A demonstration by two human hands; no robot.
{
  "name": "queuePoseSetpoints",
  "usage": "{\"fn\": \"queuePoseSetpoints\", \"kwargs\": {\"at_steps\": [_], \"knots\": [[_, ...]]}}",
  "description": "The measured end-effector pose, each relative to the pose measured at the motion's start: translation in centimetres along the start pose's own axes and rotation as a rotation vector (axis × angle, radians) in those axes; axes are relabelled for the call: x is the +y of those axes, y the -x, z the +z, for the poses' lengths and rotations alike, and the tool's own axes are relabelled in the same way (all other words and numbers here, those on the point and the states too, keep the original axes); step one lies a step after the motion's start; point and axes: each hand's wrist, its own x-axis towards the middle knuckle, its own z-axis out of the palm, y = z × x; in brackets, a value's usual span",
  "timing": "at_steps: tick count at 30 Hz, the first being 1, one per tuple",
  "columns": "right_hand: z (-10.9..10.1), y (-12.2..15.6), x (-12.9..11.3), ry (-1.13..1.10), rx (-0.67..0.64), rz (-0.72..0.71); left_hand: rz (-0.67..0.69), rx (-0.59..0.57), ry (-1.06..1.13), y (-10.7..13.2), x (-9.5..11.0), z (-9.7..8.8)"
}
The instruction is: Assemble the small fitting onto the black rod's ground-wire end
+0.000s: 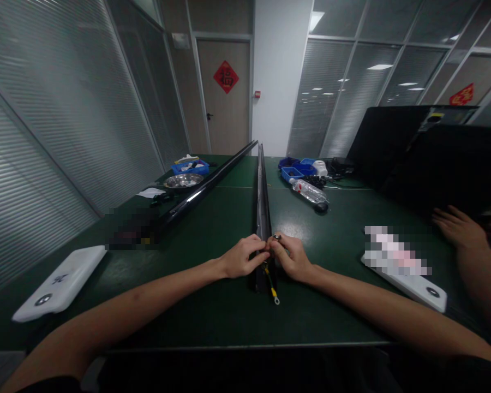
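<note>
The rail [262, 202] lies along the middle of the green tabletop [331, 234], its long axis running almost straight away from the person — near end between the 2 hands, far end toward the door [225, 120]. The left hand [242, 257] and right hand [291, 259] meet over that near end, thumbs and fingers bent inward with the tips bunched together; whether they pinch the rail, the wire [271, 283] or neither cannot be told. The wire hangs just below them, its ring lug [276, 301] pointing toward the person. To the left, the other rail [194, 196] slants — its far end near the 1st rail's, its near end angling left. At right, a bottle [310, 192] lies on its side, and a co-worker's hand [460, 226] shows near a white case [425, 289].
</note>
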Motion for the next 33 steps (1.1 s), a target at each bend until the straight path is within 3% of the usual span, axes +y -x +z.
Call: {"fn": "queuePoseSetpoints", "kwargs": {"at_steps": [11,33], "knots": [[0.1,0.0,0.12,0.02,0.016,0.044,-0.07,-0.028,0.057,-0.2,-0.46,0.03],[-0.13,-0.05,-0.12,0.025,-0.036,0.033,-0.069,-0.05,0.065,-0.1,-0.69,0.09]]}}
